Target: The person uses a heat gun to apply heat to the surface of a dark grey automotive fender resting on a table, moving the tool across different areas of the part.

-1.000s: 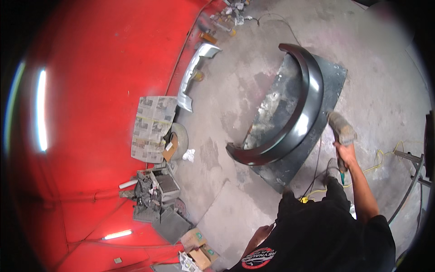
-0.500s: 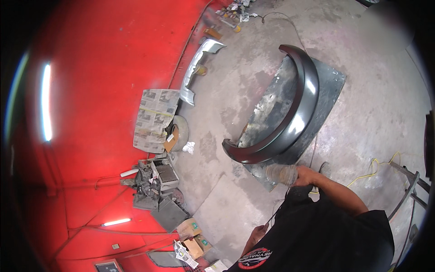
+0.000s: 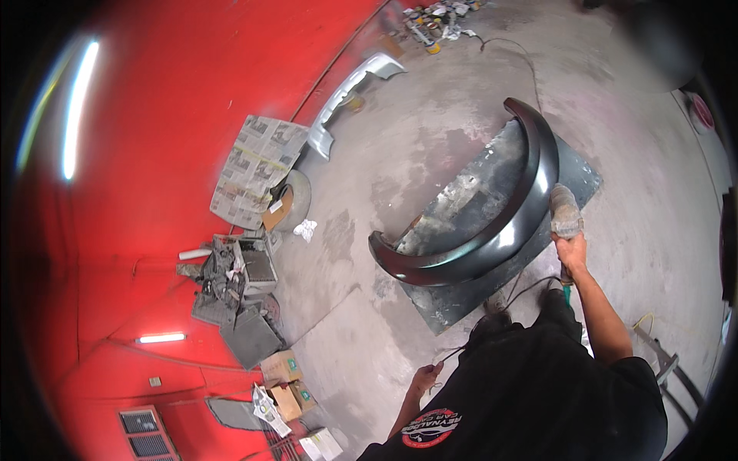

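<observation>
A glossy black curved fender flare (image 3: 492, 250) rests on a dark, paint-stained panel (image 3: 575, 173). Close by its right end, my right hand (image 3: 570, 252) is closed around the handle of a spray gun (image 3: 565, 213) with a grimy, clouded cup. A green fitting shows below that hand. Lower down, near my body, my left hand (image 3: 427, 378) has its fingers closed on a thin dark hose (image 3: 453, 353), clear of the flare. Part of the hose passes out of sight behind my shirt.
Along the red wall stand a silver bumper (image 3: 330, 115), a newspaper-covered panel (image 3: 257, 169), a tire (image 3: 298, 203), dark scrap parts (image 3: 250, 334) and cardboard boxes (image 3: 280, 369). Cans and rags (image 3: 442, 23) lie at the far end. A metal stand (image 3: 665, 365) is at right.
My right hand has carried the spray gun rightward and up, from the flare's near edge to beside its right side. The view has turned and shifted; my left hand still grips the hose.
</observation>
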